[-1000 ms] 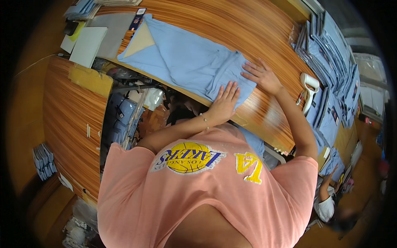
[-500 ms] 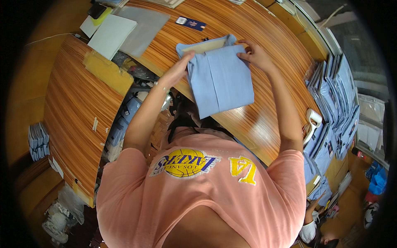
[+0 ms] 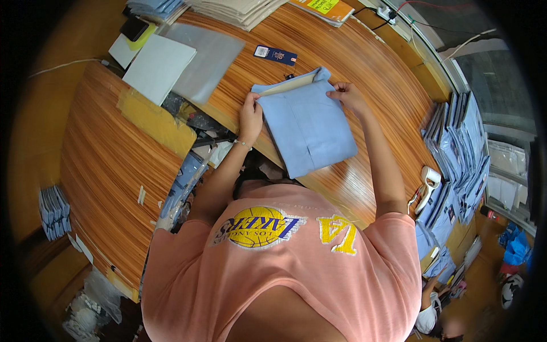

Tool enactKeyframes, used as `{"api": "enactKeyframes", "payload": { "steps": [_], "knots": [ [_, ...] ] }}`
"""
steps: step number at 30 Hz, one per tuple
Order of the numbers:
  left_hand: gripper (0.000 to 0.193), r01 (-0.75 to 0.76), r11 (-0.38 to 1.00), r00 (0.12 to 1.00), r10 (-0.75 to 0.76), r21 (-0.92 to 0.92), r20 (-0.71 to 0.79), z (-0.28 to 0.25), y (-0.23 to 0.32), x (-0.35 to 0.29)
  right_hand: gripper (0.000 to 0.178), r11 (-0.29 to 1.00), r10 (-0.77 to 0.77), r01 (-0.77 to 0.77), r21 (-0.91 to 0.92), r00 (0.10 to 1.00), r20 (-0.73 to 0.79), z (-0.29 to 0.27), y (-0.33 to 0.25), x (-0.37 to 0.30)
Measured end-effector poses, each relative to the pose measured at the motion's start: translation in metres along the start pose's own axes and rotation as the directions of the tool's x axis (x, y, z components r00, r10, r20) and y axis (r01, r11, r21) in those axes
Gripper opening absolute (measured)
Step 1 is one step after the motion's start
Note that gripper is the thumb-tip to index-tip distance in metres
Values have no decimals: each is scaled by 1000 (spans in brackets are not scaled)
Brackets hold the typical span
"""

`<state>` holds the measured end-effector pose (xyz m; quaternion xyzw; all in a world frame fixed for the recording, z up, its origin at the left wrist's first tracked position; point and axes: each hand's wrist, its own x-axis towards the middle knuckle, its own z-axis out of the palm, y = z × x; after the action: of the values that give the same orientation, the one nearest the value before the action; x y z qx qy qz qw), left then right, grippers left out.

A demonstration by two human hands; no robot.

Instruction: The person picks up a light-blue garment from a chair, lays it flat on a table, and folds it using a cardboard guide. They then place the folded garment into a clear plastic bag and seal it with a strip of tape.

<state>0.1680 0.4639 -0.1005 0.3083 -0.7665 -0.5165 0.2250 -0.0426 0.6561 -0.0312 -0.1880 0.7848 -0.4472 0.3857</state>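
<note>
The folded blue garment (image 3: 307, 134), half a second ago held raised, is now laid on the table (image 3: 364, 62) (centre frame), its top edge pinched by left hand (image 3: 249, 115) and right hand (image 3: 346, 96) fingers; folding appears nearly complete.

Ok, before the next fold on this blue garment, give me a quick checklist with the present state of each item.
1. Left hand grips the top left corner of the folded blue garment: ok.
2. Right hand holds the top right corner: ok.
3. Card insert showing inside the top fold: ok.
4. Garment fully on the wooden table: not ok, its lower end overhangs the near edge.
5. Dark blue tag lies apart from the garment: ok.
6. Fold edges even: cannot tell.
</note>
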Motion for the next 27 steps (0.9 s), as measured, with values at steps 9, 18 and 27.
{"api": "enactKeyframes", "payload": {
  "steps": [9,18,27],
  "knots": [
    [19,51,999,958,-51,6,283,-8,-6,12,18,976,-113,110,189,994,0,4,-10,21],
    [13,208,972,971,-191,-113,147,-4,5,27,22,890,88,-30,455,990,-108,17,12,44],
    [25,376,883,914,-304,-280,267,-10,6,32,36,910,26,17,413,995,-97,20,5,46]
  ]
}}
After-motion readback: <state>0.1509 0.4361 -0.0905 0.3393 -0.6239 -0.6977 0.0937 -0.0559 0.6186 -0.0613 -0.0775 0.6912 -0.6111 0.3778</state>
